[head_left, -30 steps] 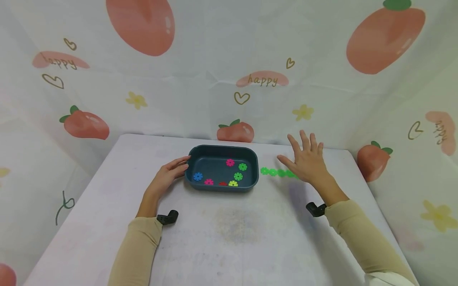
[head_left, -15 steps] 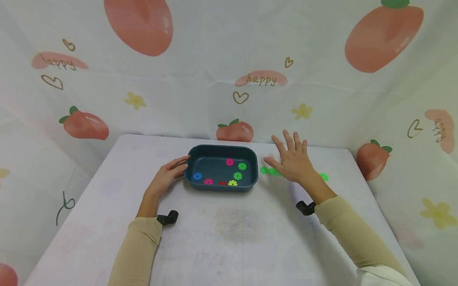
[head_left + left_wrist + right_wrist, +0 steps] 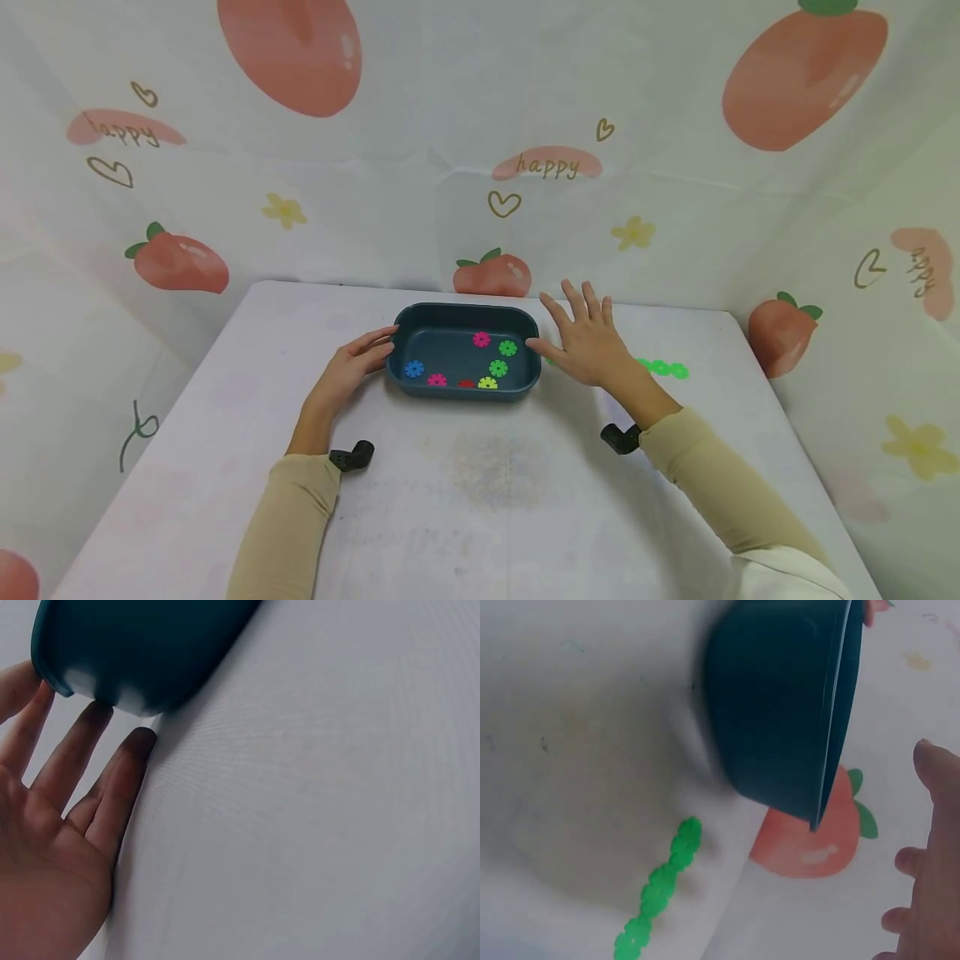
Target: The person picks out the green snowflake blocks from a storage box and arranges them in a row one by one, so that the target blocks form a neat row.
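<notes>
A dark teal plastic tub [image 3: 450, 319] stands near the table's back edge. In it lie several notched snowflake discs: a blue disc [image 3: 414, 368], two pink, two green, a red disc [image 3: 467, 384] and a yellow disc [image 3: 487, 383]. With extended fingers my left hand [image 3: 345, 375] touches the tub's left end; the left wrist view shows the fingertips against its wall. My right hand [image 3: 588, 343] hovers at the tub's right end, fingers spread, holding nothing. Below it a chain of joined green discs [image 3: 660, 367] lies on the table, its middle hidden by the hand and forearm.
The white table [image 3: 495, 517] ends at the back against a hanging cloth [image 3: 420, 217] printed with fruit, hearts and flowers. Cloth hangs at the left and right sides too. A black wrist camera [image 3: 621, 438] sits on each wrist.
My right hand has moved left, from above the green chain to the tub's right end, uncovering the chain's right part. My left hand, the tub and the discs have stayed put.
</notes>
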### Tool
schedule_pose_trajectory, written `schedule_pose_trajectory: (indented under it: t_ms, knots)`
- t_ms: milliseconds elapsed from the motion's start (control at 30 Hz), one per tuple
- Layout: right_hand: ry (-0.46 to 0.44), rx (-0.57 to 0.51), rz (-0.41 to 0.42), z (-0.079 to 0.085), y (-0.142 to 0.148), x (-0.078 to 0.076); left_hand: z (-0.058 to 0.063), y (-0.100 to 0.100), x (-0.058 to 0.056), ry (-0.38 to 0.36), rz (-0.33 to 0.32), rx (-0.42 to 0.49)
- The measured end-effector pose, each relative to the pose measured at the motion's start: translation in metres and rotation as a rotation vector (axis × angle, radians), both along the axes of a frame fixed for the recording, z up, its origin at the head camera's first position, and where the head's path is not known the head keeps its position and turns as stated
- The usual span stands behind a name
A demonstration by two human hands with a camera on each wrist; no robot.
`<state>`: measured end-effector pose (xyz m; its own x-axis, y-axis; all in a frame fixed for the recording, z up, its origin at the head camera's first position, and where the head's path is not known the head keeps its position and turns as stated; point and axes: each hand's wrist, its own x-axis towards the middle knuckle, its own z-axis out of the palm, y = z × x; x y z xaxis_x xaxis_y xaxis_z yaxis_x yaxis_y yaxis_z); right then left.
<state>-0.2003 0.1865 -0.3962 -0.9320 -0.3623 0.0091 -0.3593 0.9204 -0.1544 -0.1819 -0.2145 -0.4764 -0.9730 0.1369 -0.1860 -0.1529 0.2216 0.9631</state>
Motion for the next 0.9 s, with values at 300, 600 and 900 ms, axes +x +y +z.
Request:
schedule_pose_trajectory:
  t_ms: [300,600,900]
  knots:
    - [0.021,-0.007,0.063,-0.002,-0.021,0.000,-0.002,-0.001,-0.002,0.001,-0.004,0.010]
    - [0.027,-0.077,0.132,-0.006,-0.047,0.001,-0.001,-0.003,-0.002,-0.003,-0.005,0.023]
    - [0.000,-0.124,0.167,-0.012,-0.065,0.004,0.001,-0.001,-0.002,-0.008,-0.007,0.034]
